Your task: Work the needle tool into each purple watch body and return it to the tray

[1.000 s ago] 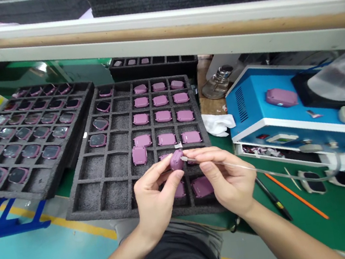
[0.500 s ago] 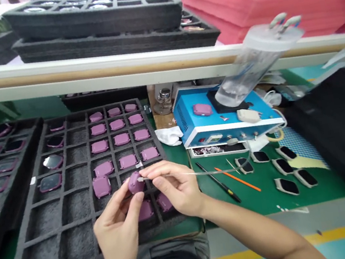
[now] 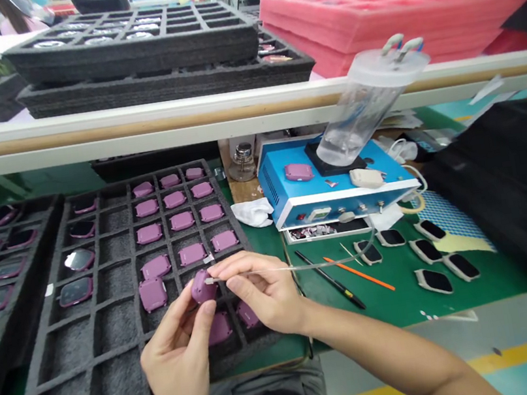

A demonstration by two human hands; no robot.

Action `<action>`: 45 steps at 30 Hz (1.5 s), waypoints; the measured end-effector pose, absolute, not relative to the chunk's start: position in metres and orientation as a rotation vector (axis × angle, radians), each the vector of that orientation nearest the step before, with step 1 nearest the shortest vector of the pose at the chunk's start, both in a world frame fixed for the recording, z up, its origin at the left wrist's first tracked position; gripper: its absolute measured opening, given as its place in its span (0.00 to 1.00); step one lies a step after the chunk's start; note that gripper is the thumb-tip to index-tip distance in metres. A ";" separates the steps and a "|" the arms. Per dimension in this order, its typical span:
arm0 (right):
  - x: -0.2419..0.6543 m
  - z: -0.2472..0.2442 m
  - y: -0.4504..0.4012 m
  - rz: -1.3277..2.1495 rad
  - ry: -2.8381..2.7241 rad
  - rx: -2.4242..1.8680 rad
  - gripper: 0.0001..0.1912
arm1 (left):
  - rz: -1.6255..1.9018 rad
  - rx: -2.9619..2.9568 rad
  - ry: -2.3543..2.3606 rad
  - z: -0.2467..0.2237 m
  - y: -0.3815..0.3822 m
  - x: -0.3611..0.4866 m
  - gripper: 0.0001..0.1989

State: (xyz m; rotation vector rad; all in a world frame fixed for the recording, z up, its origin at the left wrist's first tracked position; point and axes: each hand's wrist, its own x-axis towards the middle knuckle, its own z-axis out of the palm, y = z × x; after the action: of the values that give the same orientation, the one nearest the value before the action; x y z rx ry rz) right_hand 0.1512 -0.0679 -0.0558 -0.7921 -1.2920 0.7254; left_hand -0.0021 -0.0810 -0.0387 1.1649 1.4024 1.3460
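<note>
Between thumb and fingers, my left hand (image 3: pixel 181 342) holds a purple watch case (image 3: pixel 202 288) above the black foam tray (image 3: pixel 73 384). My right hand (image 3: pixel 261 293) pinches the end of a thin clear tube (image 3: pixel 274 270), its pale tip touching the case. From there the tube runs right toward the blue machine (image 3: pixel 353 200). Rows of purple cases fill the tray's right columns, one case (image 3: pixel 152 294) overlapping another. Dark-screened watches, such as one (image 3: pixel 75 291), lie in its left column.
A second tray (image 3: pixel 13 281) stands at the left. Right of my hands lie a black pen (image 3: pixel 330 280), an orange stick (image 3: pixel 361 274) and several pale watches (image 3: pixel 433 281). A clear cylinder (image 3: pixel 354 111) leans on the machine. Foam trays and a pink foam stack (image 3: pixel 366 23) sit on the shelf.
The view has shifted slightly, showing more of the background above the shelf. Both hands keep the same hold, with the tube tip still at the purple case.
</note>
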 end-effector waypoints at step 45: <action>0.311 -0.137 -0.191 0.040 -1.638 -2.537 0.16 | 1.020 0.395 0.706 -0.026 -0.074 -0.025 0.19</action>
State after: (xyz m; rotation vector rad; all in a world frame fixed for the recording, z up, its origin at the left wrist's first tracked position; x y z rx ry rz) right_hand 0.3105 -0.1913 -0.1369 -2.5372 -1.6377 0.0397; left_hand -0.0249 -0.0740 -0.0257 0.3954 0.7059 1.0197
